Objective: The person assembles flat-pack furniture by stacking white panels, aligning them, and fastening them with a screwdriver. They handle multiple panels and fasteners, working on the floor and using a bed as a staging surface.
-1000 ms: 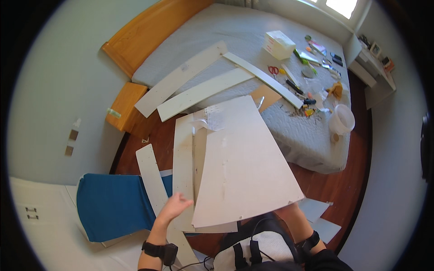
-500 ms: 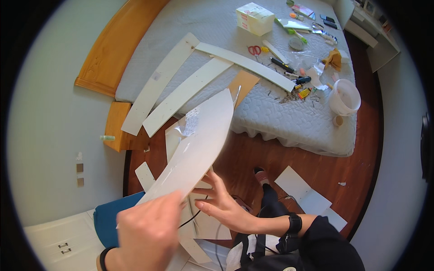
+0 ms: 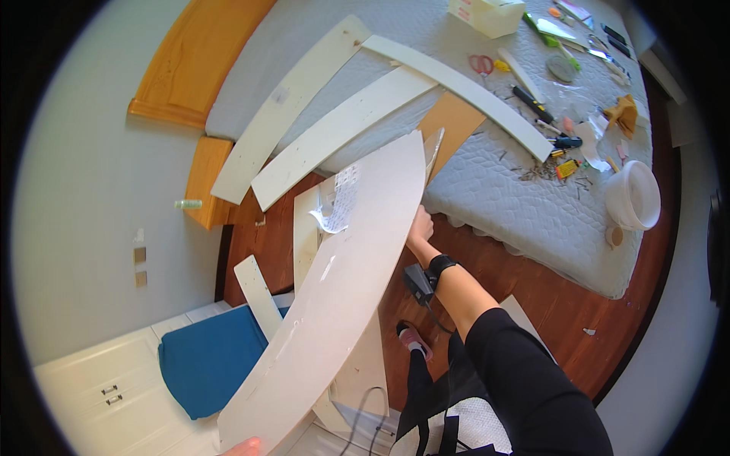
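A long white board (image 3: 342,251) with a curved right edge slants across the middle, held above the floor. Torn printed paper (image 3: 340,201) and streaks of tape cling to its face. At the board's near end, my left hand (image 3: 245,447) shows only its fingers, closed on the edge; the rest lies outside the picture. My right hand (image 3: 421,226) grips the right edge toward the far end, its fingers curled and partly hidden behind the board. Just beyond it, a narrow piece (image 3: 435,152) sticks out behind the board's far corner.
Long white planks (image 3: 289,106) lie on the bed (image 3: 525,216), with a brown panel (image 3: 450,125), scattered screws (image 3: 536,171), red scissors (image 3: 480,64) and a white bucket (image 3: 633,196). A blue-covered chair (image 3: 209,361) stands left. More boards (image 3: 258,292) and a cable (image 3: 357,414) are below.
My right hand has moved from the board's near part to farther up its right edge. My left hand has dropped toward the lower picture edge. The view has shifted, bringing the bed rightward.
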`<control>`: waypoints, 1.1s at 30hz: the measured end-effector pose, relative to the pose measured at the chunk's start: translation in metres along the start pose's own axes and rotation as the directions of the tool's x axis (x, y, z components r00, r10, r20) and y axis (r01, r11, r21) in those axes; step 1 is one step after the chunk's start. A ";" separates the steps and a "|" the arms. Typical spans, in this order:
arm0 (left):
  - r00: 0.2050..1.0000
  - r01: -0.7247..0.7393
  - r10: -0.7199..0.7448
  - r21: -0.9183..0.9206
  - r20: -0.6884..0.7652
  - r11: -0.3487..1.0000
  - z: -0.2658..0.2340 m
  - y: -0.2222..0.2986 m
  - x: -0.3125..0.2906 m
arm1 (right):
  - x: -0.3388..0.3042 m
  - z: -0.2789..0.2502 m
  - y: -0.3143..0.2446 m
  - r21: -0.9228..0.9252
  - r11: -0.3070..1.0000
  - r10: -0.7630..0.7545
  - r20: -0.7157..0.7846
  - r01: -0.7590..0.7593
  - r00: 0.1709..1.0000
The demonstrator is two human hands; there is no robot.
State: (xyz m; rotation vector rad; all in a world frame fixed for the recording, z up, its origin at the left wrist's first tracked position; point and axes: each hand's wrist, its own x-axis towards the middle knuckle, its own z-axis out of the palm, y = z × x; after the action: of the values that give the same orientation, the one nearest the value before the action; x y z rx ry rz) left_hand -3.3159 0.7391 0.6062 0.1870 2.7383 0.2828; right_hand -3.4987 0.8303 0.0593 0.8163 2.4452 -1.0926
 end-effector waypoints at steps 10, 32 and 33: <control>0.944 0.327 -0.291 0.337 -0.154 0.883 -0.043 -0.100 -0.033 | -0.001 0.028 0.034 0.199 0.919 0.330 0.086 -0.340 0.940; 0.515 0.794 -0.797 -0.174 -0.317 0.582 0.029 -0.182 -0.176 | 0.084 -0.081 0.135 0.650 0.680 0.068 0.404 -0.339 0.912; 0.647 0.702 -0.643 -0.008 -0.409 0.712 0.057 -0.173 -0.175 | 0.082 -0.089 0.133 0.678 0.643 0.117 0.372 -0.356 0.921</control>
State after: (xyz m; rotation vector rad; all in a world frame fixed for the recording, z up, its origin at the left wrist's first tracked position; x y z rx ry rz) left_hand -3.1491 0.5514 0.5780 -0.9571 2.9600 -0.1256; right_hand -3.4856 0.9994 0.0000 1.0579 1.5298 -1.9670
